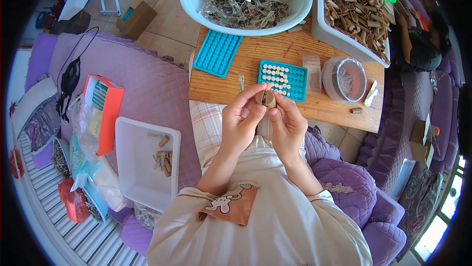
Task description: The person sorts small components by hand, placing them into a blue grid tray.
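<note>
My left hand [242,118] and my right hand [289,124] meet above my lap, at the table's front edge. Between their fingertips they grip a small brown cork-shaped casing [266,99] with a dark gap down its middle; what lies inside the gap is too small to make out. Just beyond my fingers, a teal moulded tray [298,82] holds small white discs in part of its round pockets. A little clear plastic packet [241,81] lies by my left fingers. To the right, a loose brown piece [356,110] rests near the table edge.
On the wooden table [250,64] stand a second teal tray [218,53], a basin [187,0] of bagged wires, a bin [322,30] of brown casings and a clear tub [344,80]. A white tray [140,167] sits left. A person [424,44] is at right.
</note>
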`<state>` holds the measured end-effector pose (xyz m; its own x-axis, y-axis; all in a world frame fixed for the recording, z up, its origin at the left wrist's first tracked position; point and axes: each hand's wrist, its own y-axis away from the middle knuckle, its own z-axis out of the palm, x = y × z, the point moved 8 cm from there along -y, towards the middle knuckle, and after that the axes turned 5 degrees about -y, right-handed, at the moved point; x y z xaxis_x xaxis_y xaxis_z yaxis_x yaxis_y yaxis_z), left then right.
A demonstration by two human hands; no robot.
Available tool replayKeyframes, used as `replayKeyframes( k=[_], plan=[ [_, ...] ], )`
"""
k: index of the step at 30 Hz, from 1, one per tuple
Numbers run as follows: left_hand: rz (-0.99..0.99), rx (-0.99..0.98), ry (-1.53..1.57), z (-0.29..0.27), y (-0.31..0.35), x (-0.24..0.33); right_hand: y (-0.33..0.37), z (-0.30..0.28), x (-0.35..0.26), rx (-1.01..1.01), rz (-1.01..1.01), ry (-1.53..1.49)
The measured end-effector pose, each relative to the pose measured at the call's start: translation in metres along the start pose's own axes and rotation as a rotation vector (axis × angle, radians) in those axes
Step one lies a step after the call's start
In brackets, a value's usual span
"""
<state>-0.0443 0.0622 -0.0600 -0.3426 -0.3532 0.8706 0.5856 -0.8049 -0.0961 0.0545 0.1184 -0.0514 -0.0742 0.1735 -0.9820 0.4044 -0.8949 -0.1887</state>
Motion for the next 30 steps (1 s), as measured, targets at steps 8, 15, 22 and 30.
replayKeyframes(
  k=[8,15,22,30],
  plan=[
    [-0.028,-0.019,-0.151,0.008,0.0,-0.001,0.002,-0.006,0.002,0.043,-0.042,0.076],
    [-0.041,0.004,-0.148,0.011,0.002,-0.006,0.002,-0.007,0.001,0.038,-0.07,0.158],
    [0.039,-0.015,-0.243,0.01,0.0,-0.001,-0.01,0.005,-0.01,-0.159,-0.079,0.225],
    [-0.05,-0.018,0.218,0.008,-0.003,-0.021,-0.005,0.023,-0.01,-0.235,-0.075,0.3]
  ],
)
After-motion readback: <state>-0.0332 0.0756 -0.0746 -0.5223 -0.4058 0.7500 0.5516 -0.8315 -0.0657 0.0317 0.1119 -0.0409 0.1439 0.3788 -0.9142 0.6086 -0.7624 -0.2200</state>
